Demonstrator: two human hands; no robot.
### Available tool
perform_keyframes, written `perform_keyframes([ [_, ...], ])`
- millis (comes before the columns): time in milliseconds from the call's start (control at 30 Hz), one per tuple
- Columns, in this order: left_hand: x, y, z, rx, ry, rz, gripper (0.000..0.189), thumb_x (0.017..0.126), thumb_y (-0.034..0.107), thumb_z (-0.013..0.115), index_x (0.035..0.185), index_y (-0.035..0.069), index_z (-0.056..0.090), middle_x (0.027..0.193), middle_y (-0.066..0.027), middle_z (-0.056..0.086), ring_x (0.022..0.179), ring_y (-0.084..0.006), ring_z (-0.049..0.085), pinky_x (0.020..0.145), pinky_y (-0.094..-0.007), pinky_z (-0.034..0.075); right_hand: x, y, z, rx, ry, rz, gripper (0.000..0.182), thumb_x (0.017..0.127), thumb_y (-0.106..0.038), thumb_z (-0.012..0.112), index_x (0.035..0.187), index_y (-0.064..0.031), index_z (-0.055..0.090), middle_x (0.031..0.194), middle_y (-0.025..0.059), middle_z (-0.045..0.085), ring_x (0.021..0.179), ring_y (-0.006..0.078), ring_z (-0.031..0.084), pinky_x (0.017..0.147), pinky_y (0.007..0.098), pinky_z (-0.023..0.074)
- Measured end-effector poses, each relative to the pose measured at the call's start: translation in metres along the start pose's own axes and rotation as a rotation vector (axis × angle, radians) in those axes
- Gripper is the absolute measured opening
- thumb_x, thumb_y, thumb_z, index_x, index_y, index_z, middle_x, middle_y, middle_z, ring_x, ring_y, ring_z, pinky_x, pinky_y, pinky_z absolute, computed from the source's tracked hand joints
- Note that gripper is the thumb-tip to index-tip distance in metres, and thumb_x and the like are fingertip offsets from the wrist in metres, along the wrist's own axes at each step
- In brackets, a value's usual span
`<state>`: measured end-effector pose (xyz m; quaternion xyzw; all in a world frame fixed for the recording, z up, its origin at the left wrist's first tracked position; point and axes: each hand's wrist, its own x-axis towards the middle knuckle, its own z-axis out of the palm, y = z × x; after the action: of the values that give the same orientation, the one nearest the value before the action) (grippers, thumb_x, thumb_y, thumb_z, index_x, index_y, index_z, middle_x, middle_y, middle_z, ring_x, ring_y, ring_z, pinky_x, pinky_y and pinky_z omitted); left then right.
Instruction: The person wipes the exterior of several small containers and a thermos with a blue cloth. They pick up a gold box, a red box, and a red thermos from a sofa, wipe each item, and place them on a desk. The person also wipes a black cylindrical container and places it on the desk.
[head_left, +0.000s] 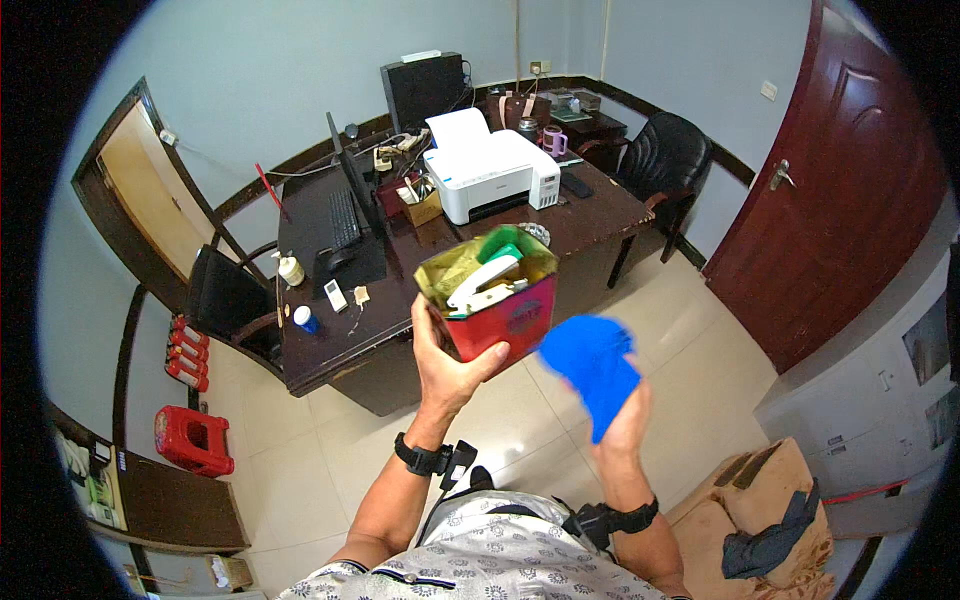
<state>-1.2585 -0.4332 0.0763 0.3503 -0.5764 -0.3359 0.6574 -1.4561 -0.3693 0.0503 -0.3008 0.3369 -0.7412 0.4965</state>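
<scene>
My left hand (450, 360) grips a red box (499, 319) with a yellowish inside, raised in front of the desk's near edge. Inside the box lie a white stapler-like object (484, 285), something green and other small items that I cannot make out. My right hand (626, 412) holds a blue cloth (589, 360), blurred, just right of the box and apart from its lower corner. Both wrists wear black straps with small devices.
The dark wooden desk (405, 259) bears a white printer (487, 176), a keyboard (345, 219), a monitor, a pump bottle (289, 268), a blue-and-white container (305, 319) and a purple mug (554, 140). A red plastic stool (193, 440) stands left; a tan sofa (772, 495) sits lower right.
</scene>
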Motion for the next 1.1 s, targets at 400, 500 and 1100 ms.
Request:
perform_keyframes([
  [400,0.021,-0.065,-0.057,0.255,-0.214,0.148,0.103,0.059,0.028,0.092,0.142,-0.001,0.038,0.132,-0.0202,0.054,0.119,-0.0341,0.057,0.104,-0.0432,0.044,0.044,0.025,0.140,-1.059,-0.575,-0.962,0.038,0.086,-0.009,0.067,0.122,0.0023,0.060,0.131,0.0200,0.060,0.125,0.0376,0.056,0.108,0.0521,0.0411],
  [500,0.028,-0.081,-0.085,0.315,-0.174,0.145,0.105,0.057,0.025,0.093,0.143,-0.002,0.037,0.130,-0.0203,0.055,0.120,-0.0313,0.057,0.104,-0.0423,0.044,0.040,0.050,0.140,-0.989,-0.671,-0.867,0.036,0.088,-0.009,0.064,0.122,0.0016,0.060,0.132,0.0186,0.060,0.128,0.0362,0.055,0.112,0.0542,0.0355],
  [1100,0.063,-0.143,-0.127,0.109,0.060,-0.269,0.107,0.066,0.022,0.091,0.148,-0.003,0.027,0.138,-0.0161,0.047,0.130,-0.0260,0.048,0.112,-0.0401,0.038,0.128,0.159,0.033,-0.443,-0.164,0.355,0.043,0.103,-0.029,0.048,0.120,0.0076,0.063,0.107,0.0114,0.068,0.095,0.0152,0.064,0.088,0.0285,0.0497],
])
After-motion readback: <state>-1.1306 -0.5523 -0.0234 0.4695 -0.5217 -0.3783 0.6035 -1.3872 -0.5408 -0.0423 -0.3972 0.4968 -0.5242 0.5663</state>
